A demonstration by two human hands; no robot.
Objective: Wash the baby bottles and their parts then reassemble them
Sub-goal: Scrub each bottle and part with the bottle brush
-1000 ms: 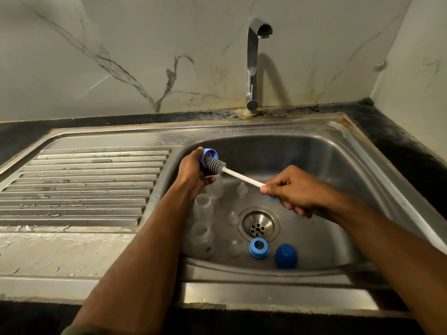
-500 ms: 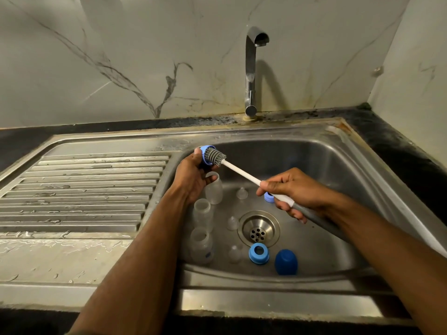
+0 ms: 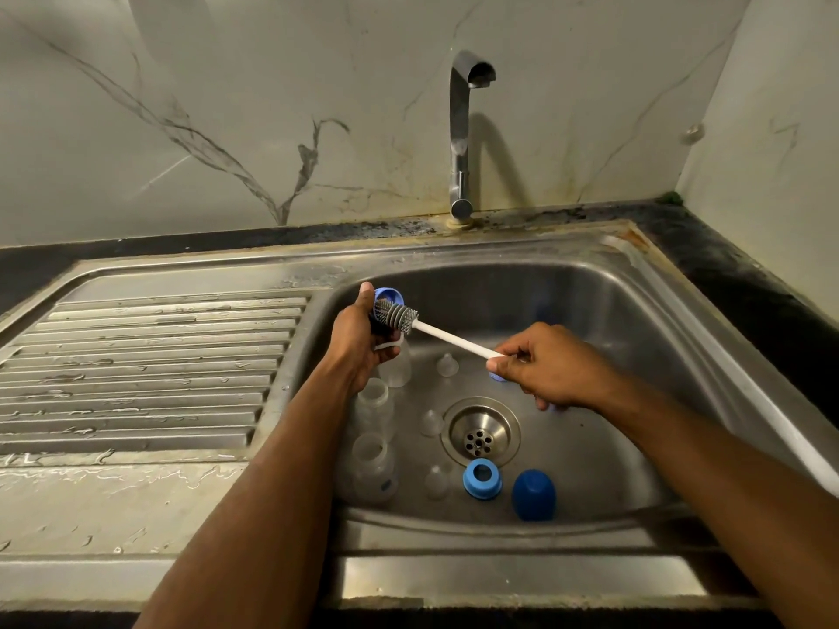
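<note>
1. Marble-veined wall panels back a steel sink (image 3: 658, 338) whose ribbed draining board (image 3: 150, 365) fills the left of the frame; a chrome tap (image 3: 459, 143) stands at the upper middle, with no water running from it.
2. Your left hand (image 3: 358, 342) is curled round a blue cap (image 3: 387, 296) at the basin's upper left corner, thumb up along its side and its open mouth turned toward the right.
3. Your right hand (image 3: 545, 367) pinches the white handle of the bottle brush (image 3: 447, 338) between thumb and fingers, right of center.
4. That brush's long axis runs from your right hand up and to the left; its grey bristle head (image 3: 399, 316) sits at the cap's mouth, the tip partly inside.
5. Count in the basin: three clear bottles (image 3: 374, 408) in a column below your left hand, the top one partly hidden by it, the lower two with open necks up.
6. Three clear teats (image 3: 447, 365) stand around the drain (image 3: 480, 432): one above it, one at its left, one below left.
7. One blue ring (image 3: 482, 478) and one dark blue cap (image 3: 533, 494) rest side by side at the bottom middle, just below the drain.
8. One more blue piece (image 3: 497, 378) peeks out under your right fingers; you cannot tell what it is.
</note>
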